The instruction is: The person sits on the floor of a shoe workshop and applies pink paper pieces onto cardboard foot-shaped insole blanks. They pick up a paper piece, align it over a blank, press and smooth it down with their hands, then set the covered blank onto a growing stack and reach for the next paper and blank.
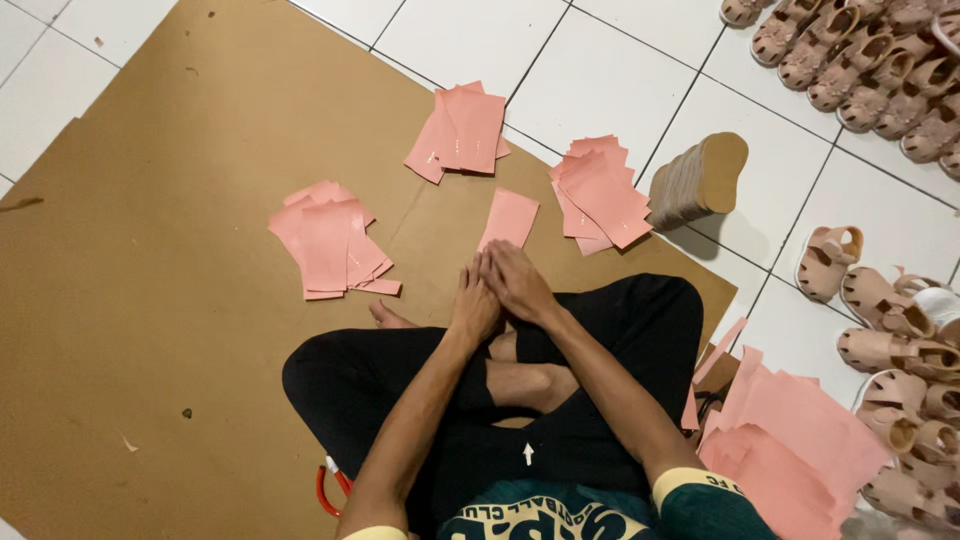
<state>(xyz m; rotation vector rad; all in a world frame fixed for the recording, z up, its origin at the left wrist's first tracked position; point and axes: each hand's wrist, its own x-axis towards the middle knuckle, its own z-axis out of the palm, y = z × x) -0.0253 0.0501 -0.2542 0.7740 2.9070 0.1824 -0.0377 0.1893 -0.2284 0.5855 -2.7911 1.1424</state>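
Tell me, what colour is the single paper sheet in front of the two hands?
The single paper sheet is salmon pink, seen best in the head view.

- the brown cardboard sheet [150, 300] on the floor looks matt and a bit scuffed, with creases in it
- the pink cut pieces [325, 245] look like thin sheet stuff, smooth with a slight sheen; can't tell if it's paper or faux leather
- the floor tiles [590, 60] are white, glossy and smooth
- the stack of insoles [695, 180] looks like raw tan board, matt
- the sandals [828, 262] are beige, soft-looking and matt
- the trousers [600, 320] are black matt cloth
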